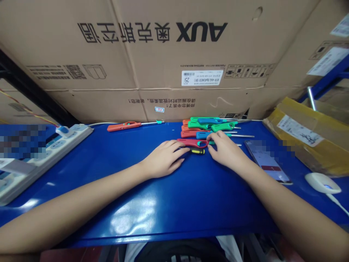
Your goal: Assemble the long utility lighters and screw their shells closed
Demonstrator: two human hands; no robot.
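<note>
My left hand [165, 158] lies on the blue tabletop, fingers stretched forward and thumb apart. Its fingertips reach the handle end of a red gas lighter [189, 142]. A small screwdriver [198, 151] with a black and yellow handle sits just below that lighter, its other end hidden by the left fingers. My right hand [225, 149] has its index finger and thumb curled about the front of the red lighter, near the trigger loop. Just behind are several stacked lighters, among them a blue one [204, 135] and a green one [197, 125], metal nozzles pointing right.
A lone red lighter [124, 126] lies at the back left. A white power strip [51, 156] runs along the left side. To the right are a phone [268, 162], a white corded device [323, 182] and a yellow-taped box [308, 134]. A large carton [152, 72] forms the back wall.
</note>
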